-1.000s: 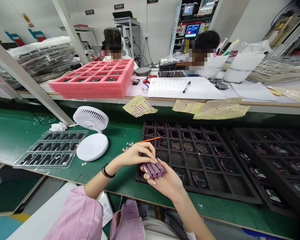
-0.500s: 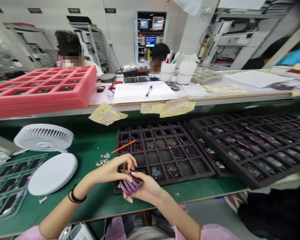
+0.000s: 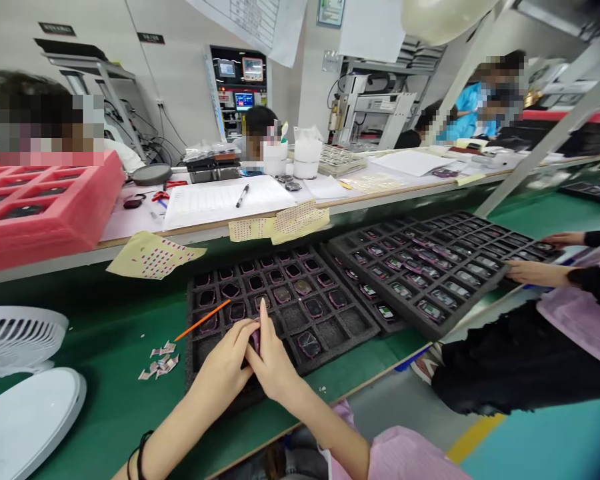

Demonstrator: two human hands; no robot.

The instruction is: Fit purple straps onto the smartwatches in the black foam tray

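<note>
My left hand [image 3: 226, 355] and my right hand [image 3: 274, 368] are closed together over the near part of a black foam tray [image 3: 333, 331]. Between them a sliver of purple watch cases [image 3: 256, 341] shows; my fingers hide the rest. The right index finger points up and away. Dark-faced watch cases with purple rims, such as one near piece [image 3: 309, 344], lie in many of the tray's compartments. An orange stick [image 3: 203, 320] rests with one end on the tray's left edge. Beside it, small pale scraps [image 3: 161, 365] are scattered on the green bench.
On the right, another foam tray [image 3: 443, 328] full of watch parts overlaps a lower one. A co-worker's hand [image 3: 537, 274] touches its far end. A white fan [image 3: 25, 407] stands at left. The shelf above bears a pink foam tray [image 3: 87, 220], papers [image 3: 205, 203] and a pen [image 3: 243, 195].
My view has swung to the right, bringing the co-worker's hands in. My hands have closed round the purple stack, which was plainly visible before. One watch case by my hands is no longer seen.
</note>
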